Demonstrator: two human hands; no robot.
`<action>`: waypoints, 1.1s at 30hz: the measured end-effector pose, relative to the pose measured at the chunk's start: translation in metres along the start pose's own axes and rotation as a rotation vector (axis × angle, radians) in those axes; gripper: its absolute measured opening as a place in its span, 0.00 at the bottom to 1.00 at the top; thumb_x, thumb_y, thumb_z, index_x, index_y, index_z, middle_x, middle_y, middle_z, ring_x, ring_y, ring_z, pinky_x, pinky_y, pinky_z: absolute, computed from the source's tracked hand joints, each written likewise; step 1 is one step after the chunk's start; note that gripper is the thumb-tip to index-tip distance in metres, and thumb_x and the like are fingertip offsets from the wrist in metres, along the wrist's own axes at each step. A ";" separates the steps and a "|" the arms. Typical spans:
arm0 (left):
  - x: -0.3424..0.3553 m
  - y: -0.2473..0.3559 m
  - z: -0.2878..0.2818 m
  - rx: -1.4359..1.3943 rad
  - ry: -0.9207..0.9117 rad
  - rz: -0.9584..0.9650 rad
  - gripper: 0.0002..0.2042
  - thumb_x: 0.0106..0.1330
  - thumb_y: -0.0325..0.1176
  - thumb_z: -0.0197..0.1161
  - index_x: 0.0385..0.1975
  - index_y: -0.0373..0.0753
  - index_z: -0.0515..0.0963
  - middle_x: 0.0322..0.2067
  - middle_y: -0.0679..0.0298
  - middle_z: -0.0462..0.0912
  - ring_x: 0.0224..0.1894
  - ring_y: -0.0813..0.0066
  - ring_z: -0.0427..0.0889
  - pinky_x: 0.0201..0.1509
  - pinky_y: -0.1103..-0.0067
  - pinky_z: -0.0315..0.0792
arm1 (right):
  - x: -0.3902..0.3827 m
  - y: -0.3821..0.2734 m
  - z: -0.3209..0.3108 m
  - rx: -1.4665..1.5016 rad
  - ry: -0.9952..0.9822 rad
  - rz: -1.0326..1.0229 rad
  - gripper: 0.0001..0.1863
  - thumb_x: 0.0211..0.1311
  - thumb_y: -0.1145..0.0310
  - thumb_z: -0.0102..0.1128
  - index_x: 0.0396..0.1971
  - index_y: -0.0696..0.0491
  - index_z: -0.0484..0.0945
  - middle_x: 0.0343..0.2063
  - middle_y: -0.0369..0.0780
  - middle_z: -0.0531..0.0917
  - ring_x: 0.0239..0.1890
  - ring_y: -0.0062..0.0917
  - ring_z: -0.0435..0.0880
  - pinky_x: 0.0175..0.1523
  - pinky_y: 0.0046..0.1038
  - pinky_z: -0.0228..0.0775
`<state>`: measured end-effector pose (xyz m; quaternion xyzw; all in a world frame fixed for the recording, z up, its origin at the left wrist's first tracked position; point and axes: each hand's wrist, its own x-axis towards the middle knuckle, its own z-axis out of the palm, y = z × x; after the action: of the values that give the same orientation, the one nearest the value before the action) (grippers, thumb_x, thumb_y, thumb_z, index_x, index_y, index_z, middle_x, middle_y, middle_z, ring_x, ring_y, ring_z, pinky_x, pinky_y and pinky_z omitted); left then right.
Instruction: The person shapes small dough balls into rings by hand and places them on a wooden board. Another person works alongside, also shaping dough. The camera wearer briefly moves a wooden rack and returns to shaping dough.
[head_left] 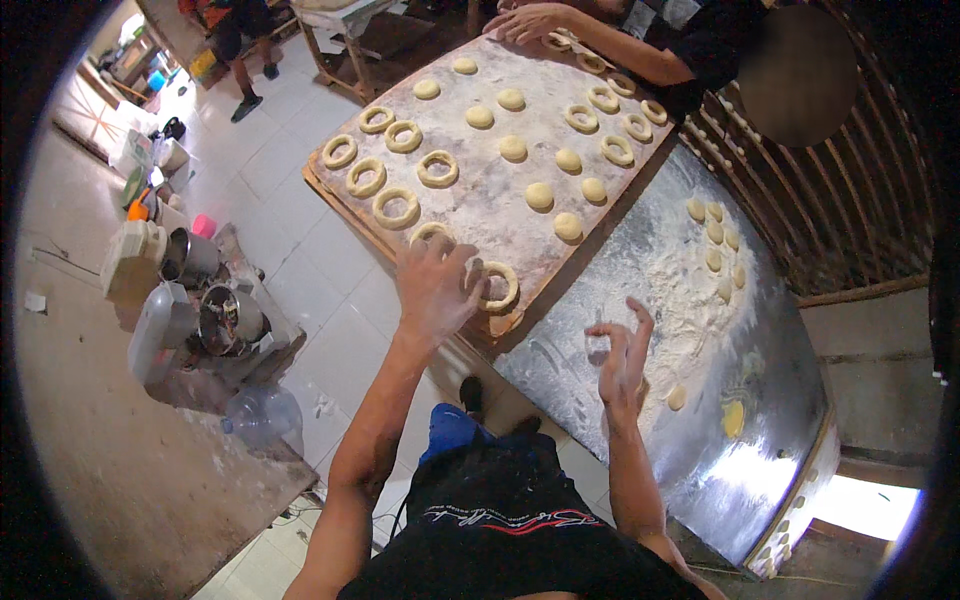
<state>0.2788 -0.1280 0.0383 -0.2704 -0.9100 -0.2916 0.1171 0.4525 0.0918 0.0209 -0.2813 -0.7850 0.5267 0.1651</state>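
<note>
My left hand (pixel 437 285) curls over the near left edge of a floured board (pixel 480 205), between a partly covered dough ring (pixel 428 230) and another ring (pixel 511 287). What lies under its fingers is hidden. My right hand (pixel 622 365) is raised over a floured steel table (pixel 750 340) with bent fingers apart, holding nothing. More dough rings (pixel 417 206) and several round dough pieces (pixel 539 196) lie on the board. Several more pieces (pixel 696 208) and a yellow patch (pixel 733 418) are on the steel table.
A co-worker's arm (pixel 640 55) rests at the board's far edge. Another person (pixel 240 60) stands on the tiled floor. At left are a mixer (pixel 150 330), pots (pixel 190 255) and a plastic jug (pixel 260 420). A slatted wooden rack (pixel 860 220) stands at right.
</note>
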 end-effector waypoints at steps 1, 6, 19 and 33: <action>0.000 0.002 0.000 0.056 -0.015 0.081 0.15 0.49 0.40 0.70 0.36 0.43 0.81 0.37 0.60 0.76 0.41 0.59 0.72 0.46 0.65 0.65 | -0.007 0.004 -0.006 -0.019 -0.012 0.022 0.16 0.69 0.68 0.37 0.49 0.60 0.70 0.40 0.45 0.79 0.36 0.25 0.77 0.54 0.30 0.63; 0.001 0.054 0.017 -0.270 0.100 -0.109 0.21 0.51 0.39 0.69 0.45 0.41 0.74 0.37 0.56 0.74 0.44 0.55 0.73 0.51 0.63 0.64 | -0.045 0.009 -0.050 -0.029 0.203 0.078 0.17 0.67 0.69 0.39 0.52 0.62 0.62 0.17 0.37 0.77 0.28 0.20 0.73 0.44 0.25 0.66; -0.075 0.219 0.114 -0.544 -0.923 -0.152 0.16 0.60 0.41 0.65 0.41 0.39 0.72 0.32 0.58 0.78 0.38 0.66 0.77 0.46 0.73 0.64 | -0.124 0.058 -0.146 0.080 0.385 0.291 0.09 0.63 0.74 0.52 0.42 0.58 0.71 0.36 0.39 0.76 0.22 0.13 0.70 0.26 0.19 0.63; -0.078 0.291 0.059 -0.713 -0.772 -0.084 0.37 0.48 0.27 0.69 0.62 0.42 0.61 0.22 0.61 0.75 0.25 0.65 0.78 0.31 0.74 0.72 | -0.084 0.035 -0.175 0.588 0.021 0.168 0.24 0.51 0.73 0.70 0.45 0.54 0.65 0.31 0.35 0.73 0.36 0.19 0.74 0.40 0.20 0.70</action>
<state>0.5034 0.0733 0.0978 -0.3444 -0.7413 -0.4667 -0.3379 0.6256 0.1787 0.0607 -0.2911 -0.5712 0.7401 0.2033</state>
